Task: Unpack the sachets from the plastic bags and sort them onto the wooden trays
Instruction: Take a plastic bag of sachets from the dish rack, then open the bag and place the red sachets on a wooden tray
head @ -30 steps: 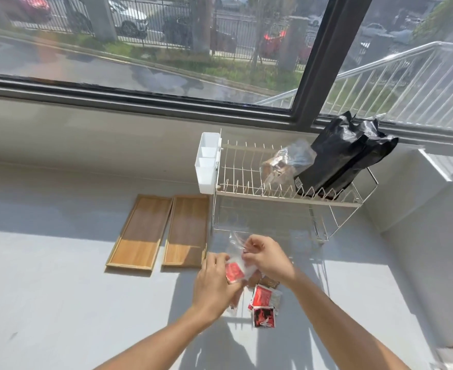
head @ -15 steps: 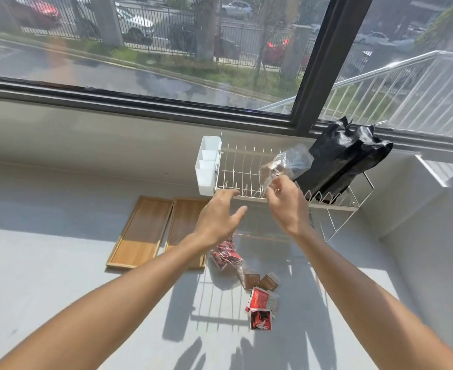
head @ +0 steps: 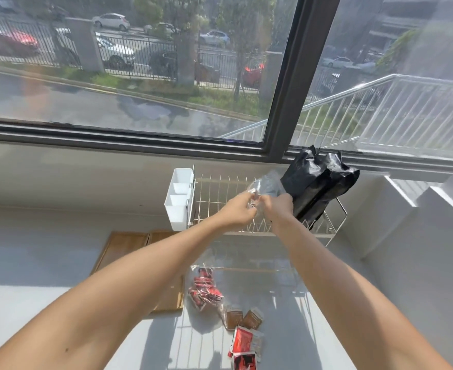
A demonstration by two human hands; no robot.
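Both hands, left hand [head: 237,210] and right hand [head: 277,208], have risen from the counter and now pinch the clear plastic bag [head: 266,186] on the far dish rack [head: 220,193], leaving sachets [head: 242,343] loose near right of the empty wooden trays [head: 121,249], so a new bag seems next.

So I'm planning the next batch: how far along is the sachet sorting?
Early. Done: a few red sachets and brown sachets lie loose on the counter, beside a clear bag of red ones not yet emptied. In hand: both the left hand and right hand grip another clear bag on the rack. Left: the visible parts of the trays hold nothing, and the black bags look untouched.
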